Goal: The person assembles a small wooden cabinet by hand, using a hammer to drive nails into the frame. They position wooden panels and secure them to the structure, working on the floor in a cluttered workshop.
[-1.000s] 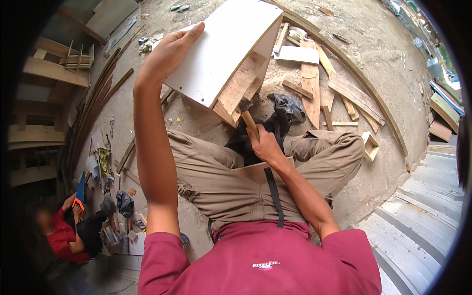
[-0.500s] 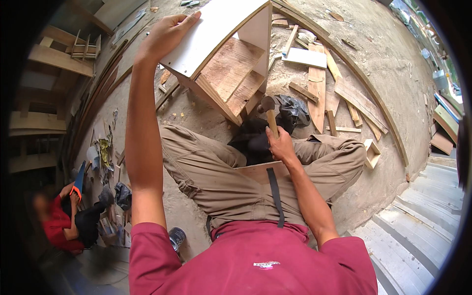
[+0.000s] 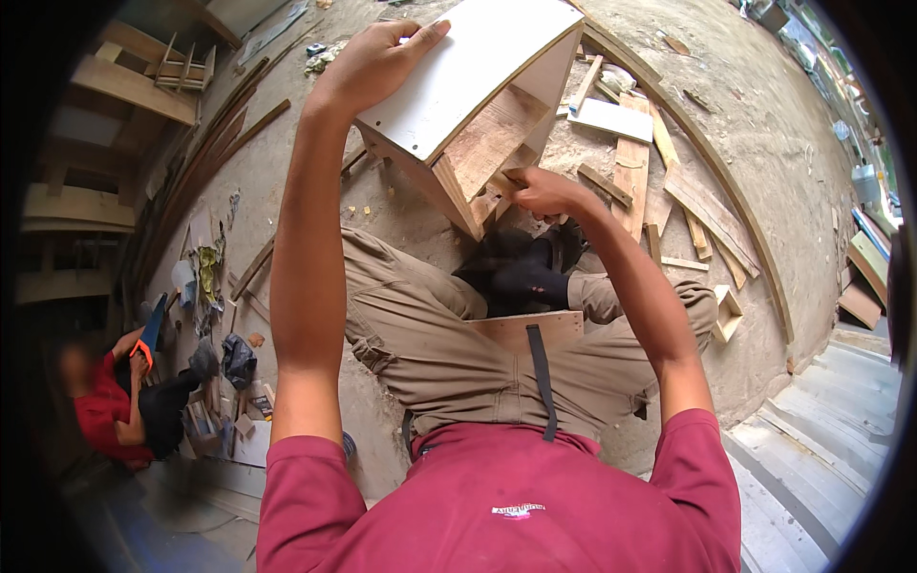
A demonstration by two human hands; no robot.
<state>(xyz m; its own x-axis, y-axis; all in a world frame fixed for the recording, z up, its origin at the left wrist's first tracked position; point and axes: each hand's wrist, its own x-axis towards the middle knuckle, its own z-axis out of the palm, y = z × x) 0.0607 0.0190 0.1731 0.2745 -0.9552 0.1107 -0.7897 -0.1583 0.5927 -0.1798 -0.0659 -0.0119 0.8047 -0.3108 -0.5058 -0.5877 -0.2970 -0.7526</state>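
A maroon short-sleeved shirt (image 3: 516, 477) and khaki cloth trousers (image 3: 420, 325) are worn, both legs being bent. Between the thighs a flat brown wooden board (image 3: 564, 328) is seen, with a black webbing strap (image 3: 543, 382) laid across it. Beyond it, a wooden-handled hammer (image 3: 505, 184) is held in the right hand (image 3: 544, 191); the fingers are closed around the handle. The hammer is pointed into the open side of a white-topped, box-shaped wooden carcass (image 3: 468, 76); its head is hidden. The carcass is located ahead of the legs, with its open side turned toward the right; 2 dark dots are noted along the top's near edge. The left hand (image 3: 373, 67) is placed at the top's left edge, thumb laid on the white face; how far the other fingers are closed cannot be told. To the right of the carcass, pale wooden offcuts (image 3: 630, 177) and a white rectangular panel piece (image 3: 611, 118) are scattered on the ground. Farther off at left, a blue-bladed, orange-handled handsaw (image 3: 150, 334) is held by a red-shirted co-worker (image 3: 100, 406).
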